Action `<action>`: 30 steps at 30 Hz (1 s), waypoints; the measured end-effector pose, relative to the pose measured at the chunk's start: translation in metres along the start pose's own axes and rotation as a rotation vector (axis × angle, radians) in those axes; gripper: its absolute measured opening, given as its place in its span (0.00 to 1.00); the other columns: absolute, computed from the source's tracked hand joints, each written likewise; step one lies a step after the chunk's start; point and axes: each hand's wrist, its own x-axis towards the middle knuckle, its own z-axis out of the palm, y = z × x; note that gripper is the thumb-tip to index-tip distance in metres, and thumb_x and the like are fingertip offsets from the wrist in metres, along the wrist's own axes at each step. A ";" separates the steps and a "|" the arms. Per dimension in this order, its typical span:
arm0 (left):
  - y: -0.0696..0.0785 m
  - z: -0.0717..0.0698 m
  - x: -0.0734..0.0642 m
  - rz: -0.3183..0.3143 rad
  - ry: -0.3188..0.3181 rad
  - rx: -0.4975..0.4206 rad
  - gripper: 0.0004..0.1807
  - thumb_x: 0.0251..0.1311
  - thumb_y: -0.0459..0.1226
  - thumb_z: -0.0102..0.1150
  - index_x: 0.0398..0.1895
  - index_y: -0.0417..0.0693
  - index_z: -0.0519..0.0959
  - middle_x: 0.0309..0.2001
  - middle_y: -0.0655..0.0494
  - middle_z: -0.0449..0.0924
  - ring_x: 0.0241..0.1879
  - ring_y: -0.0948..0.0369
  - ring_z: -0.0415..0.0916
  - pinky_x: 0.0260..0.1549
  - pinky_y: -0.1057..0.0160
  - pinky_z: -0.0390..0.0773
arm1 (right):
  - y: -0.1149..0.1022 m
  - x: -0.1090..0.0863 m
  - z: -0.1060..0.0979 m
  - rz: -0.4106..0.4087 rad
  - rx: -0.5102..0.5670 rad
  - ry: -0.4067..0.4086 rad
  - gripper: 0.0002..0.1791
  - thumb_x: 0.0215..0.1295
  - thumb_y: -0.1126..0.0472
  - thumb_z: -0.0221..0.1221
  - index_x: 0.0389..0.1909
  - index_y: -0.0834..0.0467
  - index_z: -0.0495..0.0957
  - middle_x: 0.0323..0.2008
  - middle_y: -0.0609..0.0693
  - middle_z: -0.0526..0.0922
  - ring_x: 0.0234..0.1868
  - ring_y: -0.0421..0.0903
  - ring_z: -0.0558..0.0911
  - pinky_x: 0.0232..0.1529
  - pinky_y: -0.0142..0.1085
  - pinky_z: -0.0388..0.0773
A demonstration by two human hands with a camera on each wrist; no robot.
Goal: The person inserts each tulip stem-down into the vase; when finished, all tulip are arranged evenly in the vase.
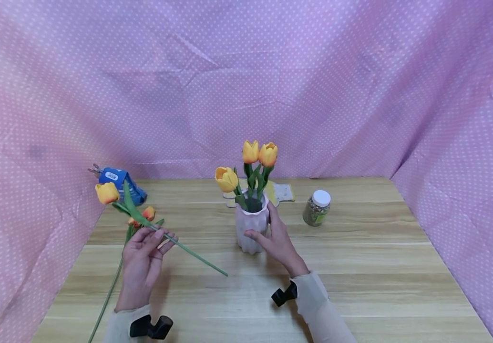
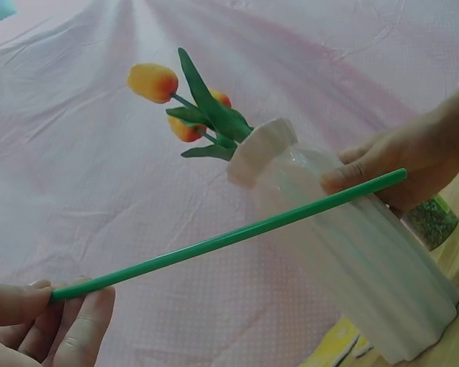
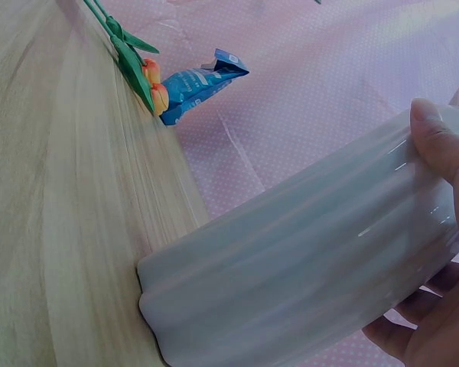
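Note:
Thumb and fingers of my left hand pinch the green stem of a yellow tulip. Its bloom points to the far left, while the bare stem end slants toward the front of the vase. My right hand grips the side of a white fluted vase, thumb in front and fingers behind, as the right wrist view shows too. The vase stands upright on the table. Three yellow-orange tulips rise from its mouth; their lower stems are hidden inside.
More orange tulips lie at the table's left, partly behind my left hand. Beyond them is a blue packet. A jar with a white lid stands right of the vase, and a yellow-and-white cloth lies behind it. Pink dotted fabric surrounds the table.

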 end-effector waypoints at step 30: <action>-0.005 0.044 0.027 0.087 0.012 -0.152 0.15 0.70 0.16 0.38 0.38 0.28 0.78 0.33 0.39 0.86 0.34 0.48 0.87 0.38 0.53 0.90 | 0.001 0.000 0.000 -0.023 -0.003 0.002 0.52 0.62 0.53 0.69 0.79 0.44 0.45 0.77 0.52 0.60 0.77 0.56 0.62 0.76 0.60 0.60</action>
